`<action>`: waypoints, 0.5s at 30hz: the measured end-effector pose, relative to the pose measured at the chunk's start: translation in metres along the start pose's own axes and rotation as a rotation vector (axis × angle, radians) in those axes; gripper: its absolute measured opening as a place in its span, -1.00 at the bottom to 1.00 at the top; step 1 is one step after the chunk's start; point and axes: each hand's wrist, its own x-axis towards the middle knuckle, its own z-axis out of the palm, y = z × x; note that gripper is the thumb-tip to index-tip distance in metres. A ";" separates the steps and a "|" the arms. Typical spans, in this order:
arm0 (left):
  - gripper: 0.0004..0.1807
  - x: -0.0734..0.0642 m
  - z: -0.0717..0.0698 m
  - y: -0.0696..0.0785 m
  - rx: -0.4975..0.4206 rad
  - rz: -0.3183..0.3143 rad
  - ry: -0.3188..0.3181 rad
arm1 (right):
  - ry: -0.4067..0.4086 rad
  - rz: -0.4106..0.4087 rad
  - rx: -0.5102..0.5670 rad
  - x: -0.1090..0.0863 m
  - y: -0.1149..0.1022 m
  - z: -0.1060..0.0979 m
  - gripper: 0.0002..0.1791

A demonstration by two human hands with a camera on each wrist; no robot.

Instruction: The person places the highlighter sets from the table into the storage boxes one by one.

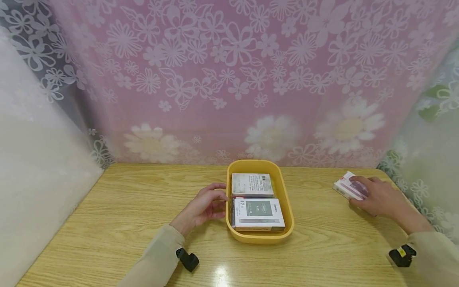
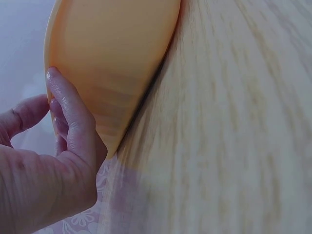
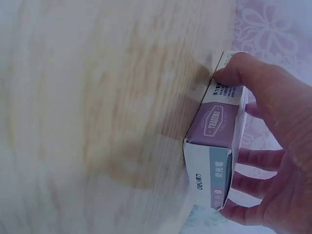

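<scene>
A yellow plastic bin [image 1: 288,207] stands on the table with boxes in it. My left hand [image 1: 208,204] is at its left side, loosely bent fingertips touching the rim; the left wrist view shows them against the bin's outer wall [image 2: 122,53]. Over on the right, my right hand [image 1: 381,199] grips a small white-and-purple highlighter box [image 1: 353,186]. Seen from the right wrist, the thumb presses one long face of this highlighter box [image 3: 209,122] and the fingers lie along the opposite side. The box is tilted, close over the tabletop.
Inside the bin, a white box with a grey-green panel [image 1: 259,213] lies in front and a whitish box with a barcode [image 1: 251,184] behind. The wooden table [image 1: 143,223] ends at a pink flowered curtain [image 1: 215,99]. Pale cloth hangs on both sides.
</scene>
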 end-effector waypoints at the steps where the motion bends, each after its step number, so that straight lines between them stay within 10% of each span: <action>1: -0.45 0.000 0.000 0.000 -0.001 0.000 -0.003 | 0.005 0.000 0.001 -0.001 -0.001 -0.001 -0.18; 15: -0.45 0.001 -0.001 0.000 -0.015 0.002 -0.017 | 0.088 -0.062 0.012 -0.002 -0.022 -0.007 -0.18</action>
